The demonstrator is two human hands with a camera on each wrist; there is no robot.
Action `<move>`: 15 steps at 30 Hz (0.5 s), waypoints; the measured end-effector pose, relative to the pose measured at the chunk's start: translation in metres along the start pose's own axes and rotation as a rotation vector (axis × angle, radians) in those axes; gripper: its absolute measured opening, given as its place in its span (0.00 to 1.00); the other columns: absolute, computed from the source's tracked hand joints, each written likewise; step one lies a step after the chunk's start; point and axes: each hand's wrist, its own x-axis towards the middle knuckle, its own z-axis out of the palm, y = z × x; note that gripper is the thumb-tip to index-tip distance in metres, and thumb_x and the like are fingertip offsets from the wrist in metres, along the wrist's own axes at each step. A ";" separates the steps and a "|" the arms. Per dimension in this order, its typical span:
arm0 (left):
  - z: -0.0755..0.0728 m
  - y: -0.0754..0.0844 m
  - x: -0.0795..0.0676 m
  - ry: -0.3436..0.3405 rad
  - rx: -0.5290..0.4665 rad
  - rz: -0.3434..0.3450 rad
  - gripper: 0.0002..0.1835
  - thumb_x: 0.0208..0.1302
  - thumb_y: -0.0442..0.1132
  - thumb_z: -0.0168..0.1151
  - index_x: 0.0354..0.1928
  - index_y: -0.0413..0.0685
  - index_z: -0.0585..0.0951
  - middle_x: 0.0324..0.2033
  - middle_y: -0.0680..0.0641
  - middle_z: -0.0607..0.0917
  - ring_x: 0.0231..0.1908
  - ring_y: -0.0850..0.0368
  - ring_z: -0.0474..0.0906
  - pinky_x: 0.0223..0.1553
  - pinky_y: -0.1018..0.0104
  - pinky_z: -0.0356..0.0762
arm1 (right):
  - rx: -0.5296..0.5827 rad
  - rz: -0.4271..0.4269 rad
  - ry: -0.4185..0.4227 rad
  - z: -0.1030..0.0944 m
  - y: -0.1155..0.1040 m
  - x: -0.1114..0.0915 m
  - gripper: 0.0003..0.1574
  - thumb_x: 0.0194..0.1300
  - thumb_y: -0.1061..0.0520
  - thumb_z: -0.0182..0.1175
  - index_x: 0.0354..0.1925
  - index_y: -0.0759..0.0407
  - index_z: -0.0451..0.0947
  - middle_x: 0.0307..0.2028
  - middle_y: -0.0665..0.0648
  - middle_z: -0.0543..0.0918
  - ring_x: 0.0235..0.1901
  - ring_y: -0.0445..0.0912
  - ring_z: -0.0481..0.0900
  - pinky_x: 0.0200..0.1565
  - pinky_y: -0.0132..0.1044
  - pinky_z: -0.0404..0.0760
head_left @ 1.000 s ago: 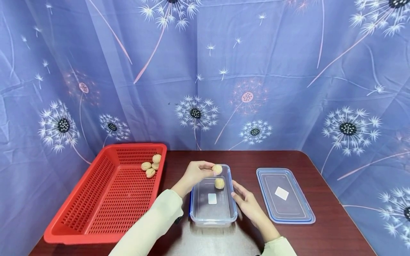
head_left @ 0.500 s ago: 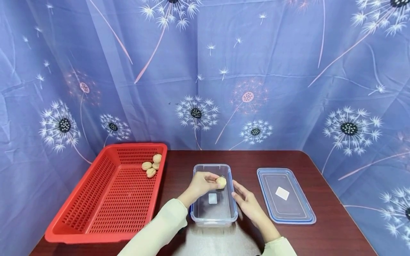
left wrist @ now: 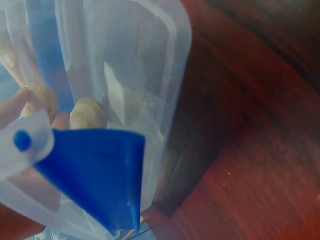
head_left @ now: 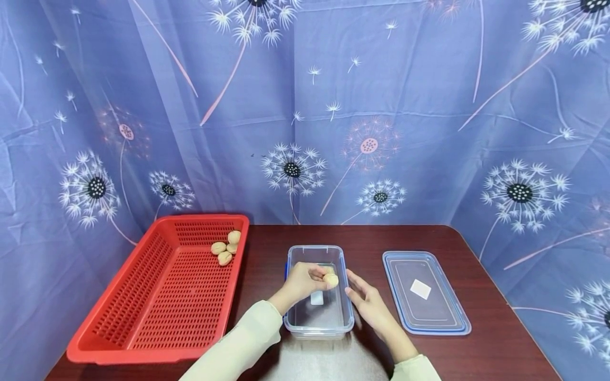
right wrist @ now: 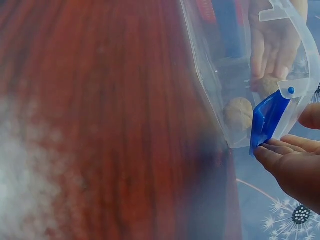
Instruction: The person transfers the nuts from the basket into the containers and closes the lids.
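Observation:
My left hand reaches into a clear plastic container and pinches a walnut between thumb and fingers. Through the wall in the right wrist view, a second walnut lies on the container's floor, apart from the held one; the head view mostly hides it behind the hand. My right hand stays at the container's right side, its fingers extended against a blue latch. Another blue latch hangs down in the left wrist view.
To the left stands a red perforated basket with several walnuts in its far right corner. A clear lid with a blue seal lies at the right on the dark wooden table. A blue patterned curtain encloses the back and sides.
My left hand has brought its walnut from above the container's far end nearer and down inside it. My right hand has stayed at the container's side.

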 end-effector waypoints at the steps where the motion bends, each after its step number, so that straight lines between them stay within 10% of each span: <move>1: 0.001 0.000 0.000 -0.002 0.012 0.004 0.15 0.44 0.25 0.74 0.39 0.30 0.85 0.29 0.41 0.87 0.28 0.60 0.82 0.31 0.74 0.79 | 0.004 0.001 0.000 0.000 0.000 0.000 0.31 0.71 0.65 0.51 0.69 0.70 0.59 0.67 0.66 0.64 0.68 0.57 0.60 0.65 0.46 0.61; 15: -0.001 0.003 0.003 -0.014 0.086 -0.020 0.13 0.44 0.27 0.73 0.35 0.30 0.84 0.29 0.40 0.87 0.28 0.58 0.83 0.31 0.73 0.79 | 0.010 -0.004 -0.011 -0.001 0.000 -0.001 0.32 0.71 0.65 0.51 0.69 0.70 0.58 0.68 0.67 0.63 0.68 0.57 0.59 0.65 0.46 0.61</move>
